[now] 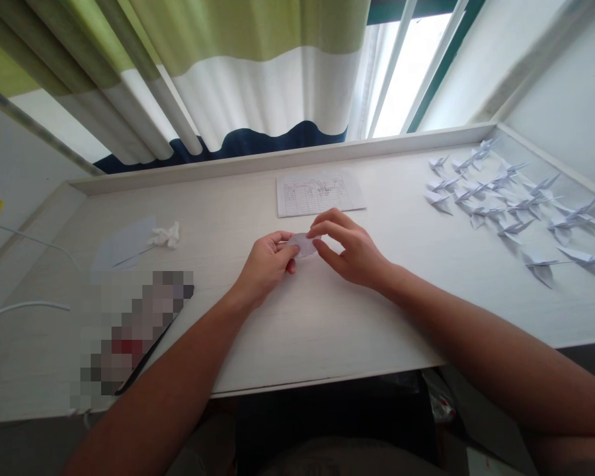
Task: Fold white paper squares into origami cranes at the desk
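A small folded piece of white paper (302, 244) is held between both hands just above the middle of the white desk (297, 330). My left hand (266, 266) pinches its left side with thumb and fingers curled. My right hand (348, 248) grips its right side, with the index finger stretched over the top and the thumb underneath. Most of the paper is hidden by the fingers.
Several folded paper cranes (513, 198) lie spread over the desk's right side. A printed sheet (320, 193) lies behind the hands. At the left are a stack of blank paper (123, 246), a crumpled white scrap (167, 235), a blurred dark object (133, 330) and white cables (24, 307). A curtain (203, 73) hangs behind.
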